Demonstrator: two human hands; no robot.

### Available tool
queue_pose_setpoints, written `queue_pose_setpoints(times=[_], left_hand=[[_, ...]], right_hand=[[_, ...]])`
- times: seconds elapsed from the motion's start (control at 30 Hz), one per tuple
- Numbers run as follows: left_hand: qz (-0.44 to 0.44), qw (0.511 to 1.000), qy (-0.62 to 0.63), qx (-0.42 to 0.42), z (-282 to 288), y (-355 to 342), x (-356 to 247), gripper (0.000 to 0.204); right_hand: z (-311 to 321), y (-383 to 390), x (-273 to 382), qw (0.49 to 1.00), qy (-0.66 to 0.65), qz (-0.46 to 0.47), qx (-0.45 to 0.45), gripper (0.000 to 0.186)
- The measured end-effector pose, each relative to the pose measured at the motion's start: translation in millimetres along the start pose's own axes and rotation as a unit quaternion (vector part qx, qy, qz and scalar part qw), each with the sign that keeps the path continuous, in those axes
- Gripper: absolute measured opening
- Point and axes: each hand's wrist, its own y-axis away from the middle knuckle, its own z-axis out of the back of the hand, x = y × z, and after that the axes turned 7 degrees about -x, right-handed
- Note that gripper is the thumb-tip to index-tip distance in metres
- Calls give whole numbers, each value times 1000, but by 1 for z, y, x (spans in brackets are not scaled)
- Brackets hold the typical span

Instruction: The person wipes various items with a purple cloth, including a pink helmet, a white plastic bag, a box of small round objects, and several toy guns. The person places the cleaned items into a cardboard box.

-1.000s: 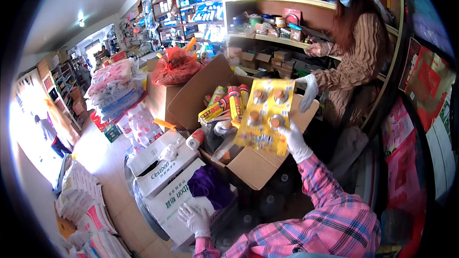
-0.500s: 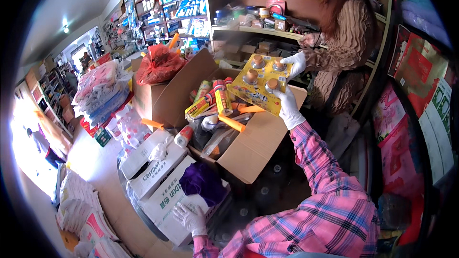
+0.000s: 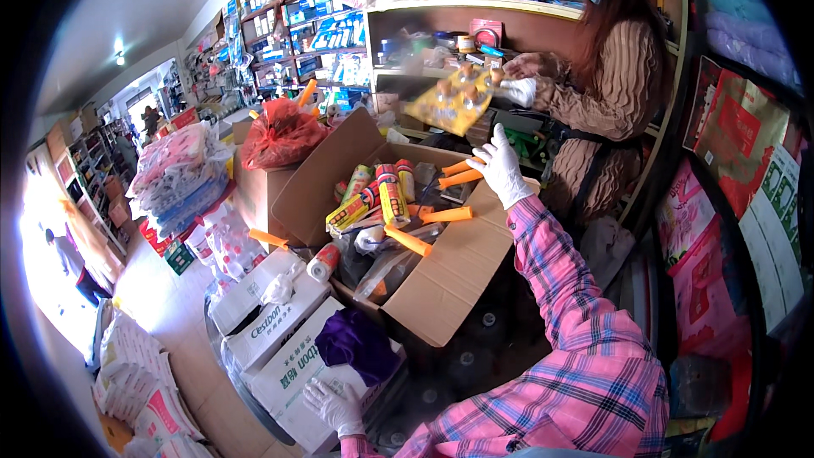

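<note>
My right hand (image 3: pixel 503 168), white-gloved, hangs above the right flap of an open cardboard box (image 3: pixel 454 288), its fingers apart and holding nothing. Beyond it, a person's gloved hand (image 3: pixel 515 92) holds a yellow card pack (image 3: pixel 454 103) with several round brown-topped pieces on it; the card is blurred. Inside the box lie rolls in yellow and red wrapping (image 3: pixel 392 188), orange handles (image 3: pixel 409 240) and clear plastic bags. My left hand (image 3: pixel 335 407), also gloved, rests with spread fingers on a white carton (image 3: pixel 297 365), beside a dark purple cloth (image 3: pixel 358 348).
A red plastic bag (image 3: pixel 281 136) sits on another carton behind the open box. Folded textiles (image 3: pixel 182 170) are stacked at the left. Shelves (image 3: pixel 475 4) of goods line the back, where the person (image 3: pixel 619 102) stands. Large printed packages (image 3: pixel 746 144) hang at the right.
My right hand has let go of the yellow card pack and come slightly down. The person has drawn the pack back, away from the box. My left hand has barely moved.
</note>
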Motion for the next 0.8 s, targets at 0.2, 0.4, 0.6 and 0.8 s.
queue_pose_setpoints(times=[0.2,0.4,0.6,0.8], left_hand=[[3,1000,8,-2,3,-1,-3,83],[8,1000,7,9,4,-1,-3,83],[5,1000,11,4,5,0,-4,82],[13,1000,9,10,7,0,-5,83]], right_hand=[[34,14,-24,995,76,34,49,80],[69,45,-50,990,79,-42,109,54],[91,65,-50,990,82,-57,101,41],[100,77,-47,989,84,-66,102,39]])
